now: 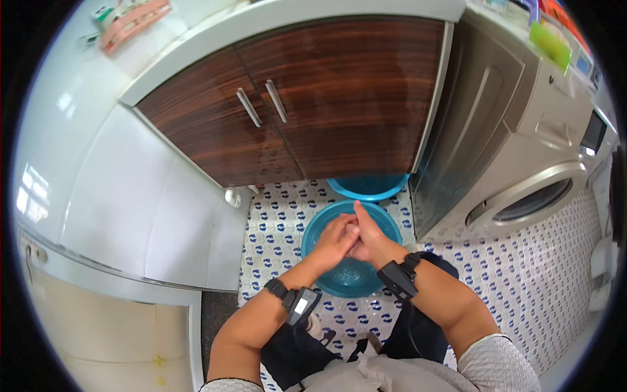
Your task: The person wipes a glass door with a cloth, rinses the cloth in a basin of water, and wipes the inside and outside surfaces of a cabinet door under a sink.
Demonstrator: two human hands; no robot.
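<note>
My left hand (334, 244) and my right hand (371, 238) are pressed together above a round blue basin (319, 225). The left fingers lie across the right palm, and the right thumb points up and away. Both hands are closed against each other, so whatever may be between the palms is hidden. Water (348, 279) with a rippled, glinting surface shows in the basin below them. Each wrist carries a black strap with a small device, the left one (304, 306) and the right one (398, 279).
Behind the basin, a second blue basin (369, 194) sits partly under a dark wood-grain cabinet (346, 85). To the right stands a beige front-loading washing machine (516, 150). White wall panels (121, 202) rise on the left. The tiled floor (271, 238) has a blue footprint pattern.
</note>
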